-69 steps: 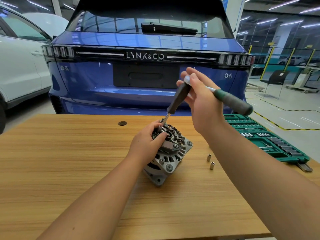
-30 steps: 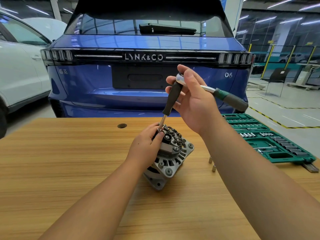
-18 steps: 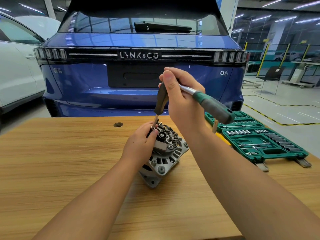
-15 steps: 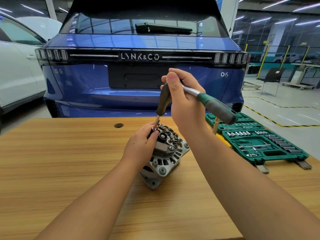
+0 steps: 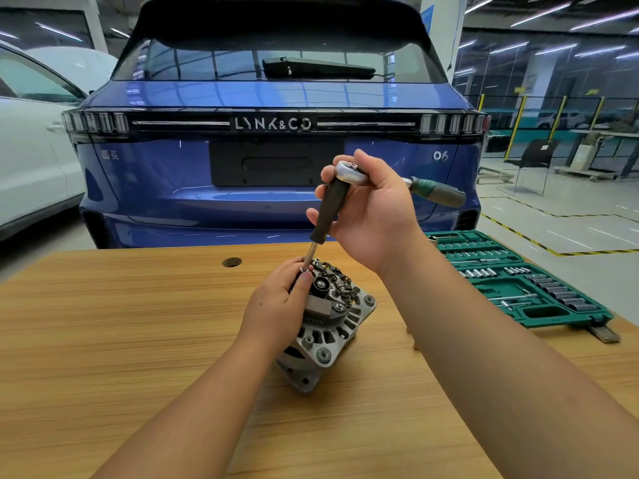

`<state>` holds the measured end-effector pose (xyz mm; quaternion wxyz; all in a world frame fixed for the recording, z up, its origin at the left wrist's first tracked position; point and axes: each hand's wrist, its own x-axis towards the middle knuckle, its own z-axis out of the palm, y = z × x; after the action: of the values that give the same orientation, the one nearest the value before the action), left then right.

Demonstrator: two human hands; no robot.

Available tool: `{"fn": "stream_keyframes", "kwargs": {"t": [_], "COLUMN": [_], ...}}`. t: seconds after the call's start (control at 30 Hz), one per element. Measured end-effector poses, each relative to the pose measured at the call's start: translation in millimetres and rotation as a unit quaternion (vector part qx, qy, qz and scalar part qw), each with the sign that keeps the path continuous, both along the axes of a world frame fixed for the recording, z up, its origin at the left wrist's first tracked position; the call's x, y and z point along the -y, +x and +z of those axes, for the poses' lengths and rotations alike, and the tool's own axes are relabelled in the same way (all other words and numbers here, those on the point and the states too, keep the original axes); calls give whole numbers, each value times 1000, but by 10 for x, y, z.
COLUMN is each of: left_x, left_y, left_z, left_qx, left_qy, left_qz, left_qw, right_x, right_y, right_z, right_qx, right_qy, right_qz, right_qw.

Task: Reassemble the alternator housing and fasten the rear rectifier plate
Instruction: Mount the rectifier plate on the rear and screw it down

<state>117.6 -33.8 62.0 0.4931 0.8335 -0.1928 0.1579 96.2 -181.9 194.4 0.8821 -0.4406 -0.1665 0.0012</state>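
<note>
A grey metal alternator lies tilted on the wooden table, its rear rectifier plate with dark parts facing up. My left hand grips its upper left side, fingers at the plate's edge. My right hand holds a ratchet with a green handle, fitted with a black extension driver. The driver's metal tip meets the plate right beside my left fingertips.
An open green socket set case lies on the table at the right. A small dark round hole sits in the tabletop behind the alternator. A blue car stands just past the table's far edge, a white car at the left.
The ratchet's green handle has swung from near my right forearm back out to the right. My left hand and the alternator have stayed put. The camera has shifted slightly.
</note>
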Motion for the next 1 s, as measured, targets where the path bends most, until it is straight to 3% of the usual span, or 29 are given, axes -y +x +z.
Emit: {"fn": "stream_keyframes", "kwargs": {"t": [0.1,0.33,0.77,1.0], "left_x": [12,20,72,64], "left_y": [-9,-18,-59,-66], "left_z": [-2,1,24,32], "left_qx": [3,4,9,13], "left_qy": [3,-2,18,25], "left_qz": [6,7,31,37], "left_qw": [1000,1000,999,999], "right_x": [-55,-72,-191,-152], "right_y": [12,36,-31,-43], "right_z": [55,209,39,159], "right_qx": [-39,-102,-31,-78], "right_qy": [18,-40,105,49], "right_qz": [-18,-13,-77,-77], "right_qw": [999,994,991,993]}}
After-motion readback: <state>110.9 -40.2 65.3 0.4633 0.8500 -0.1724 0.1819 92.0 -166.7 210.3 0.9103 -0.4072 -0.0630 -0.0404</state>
